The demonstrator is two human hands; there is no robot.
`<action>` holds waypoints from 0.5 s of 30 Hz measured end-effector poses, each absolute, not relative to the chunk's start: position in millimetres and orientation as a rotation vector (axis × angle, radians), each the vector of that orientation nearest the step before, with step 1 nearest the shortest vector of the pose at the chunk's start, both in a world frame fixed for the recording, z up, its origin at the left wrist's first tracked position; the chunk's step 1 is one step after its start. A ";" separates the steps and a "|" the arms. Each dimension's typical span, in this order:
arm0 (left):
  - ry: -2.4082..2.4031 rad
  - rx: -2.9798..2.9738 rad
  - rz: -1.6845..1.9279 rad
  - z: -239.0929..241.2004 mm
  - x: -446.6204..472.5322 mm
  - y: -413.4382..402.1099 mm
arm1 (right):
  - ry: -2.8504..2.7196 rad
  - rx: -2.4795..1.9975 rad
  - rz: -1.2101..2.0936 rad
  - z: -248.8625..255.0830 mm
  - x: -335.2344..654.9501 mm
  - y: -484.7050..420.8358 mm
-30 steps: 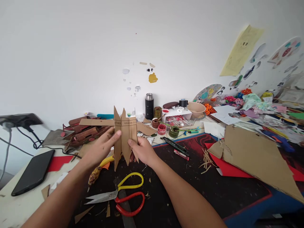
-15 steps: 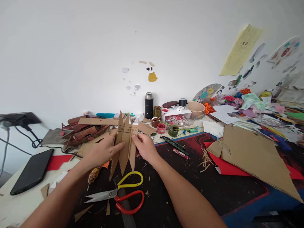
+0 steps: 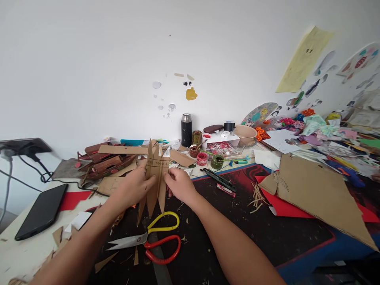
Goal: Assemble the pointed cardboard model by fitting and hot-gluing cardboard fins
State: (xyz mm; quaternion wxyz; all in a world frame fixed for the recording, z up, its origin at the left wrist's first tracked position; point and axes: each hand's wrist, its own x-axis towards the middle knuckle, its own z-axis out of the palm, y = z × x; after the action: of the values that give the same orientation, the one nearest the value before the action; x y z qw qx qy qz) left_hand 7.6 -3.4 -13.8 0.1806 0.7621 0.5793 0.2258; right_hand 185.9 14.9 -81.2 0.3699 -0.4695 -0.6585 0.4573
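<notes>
Several pointed cardboard strips [image 3: 154,184], some printed with black lettering, stand upright side by side over the dark mat. My left hand [image 3: 135,183] is closed on their left side, thumb across the front. On the right edge, my right hand [image 3: 179,185] pinches the strips, its lower fingers partly hidden behind. Just below the strips lies a pair of scissors [image 3: 145,239] with one yellow and one red handle, blades pointing left. Cardboard scraps [image 3: 106,261] lie near the blades.
A black phone [image 3: 41,211] and cables are at left. Behind stand a black flask [image 3: 186,130] and small paint jars [image 3: 202,158]. A utility knife [image 3: 219,180] lies right of my hands. A large cardboard piece [image 3: 317,194] rests on red paper farther right.
My hands have squeezed the cardboard strips slightly closer together, the right hand shifting a little left and down. The scissors stay put; the view has shifted slightly.
</notes>
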 end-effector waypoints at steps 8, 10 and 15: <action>1.785 2.238 0.483 -34.3 21.5 -4.3 | -1.921 -1.439 0.647 -72.1 184.2 10.2; 1.839 2.254 0.422 -34.1 25.0 -6.4 | -1.958 -1.462 0.570 -72.8 183.3 10.0; 1.992 2.315 0.199 -27.7 37.5 -17.8 | -2.020 -1.487 0.503 -73.4 180.9 5.9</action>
State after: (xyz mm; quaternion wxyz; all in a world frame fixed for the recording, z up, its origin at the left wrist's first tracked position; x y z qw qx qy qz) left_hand 37.5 -17.8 -27.7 0.0406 0.7558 0.6503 0.0651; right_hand 180.9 5.9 -73.4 0.2877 -0.5567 -0.7562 0.1883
